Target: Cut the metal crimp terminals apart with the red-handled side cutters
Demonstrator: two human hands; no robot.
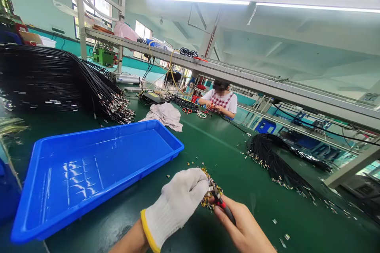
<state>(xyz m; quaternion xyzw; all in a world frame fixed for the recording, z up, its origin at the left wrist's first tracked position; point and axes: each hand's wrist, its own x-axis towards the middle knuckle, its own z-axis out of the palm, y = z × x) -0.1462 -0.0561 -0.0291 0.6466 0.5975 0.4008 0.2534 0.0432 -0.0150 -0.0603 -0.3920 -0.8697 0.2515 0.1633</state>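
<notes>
dark pliers, red-and-black handle

Worn on the person's head, the one camera looks forward and down across the flat green tabletop, close above the white-knit-gloved left hand and the bare right hand (its view tilts, so the long grey metal shelf ahead slopes down rightward).

Pliers in bare right fingers

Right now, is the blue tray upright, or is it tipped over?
Upright: the tray lies on the table, its open side facing up and its inner floor showing.
</notes>
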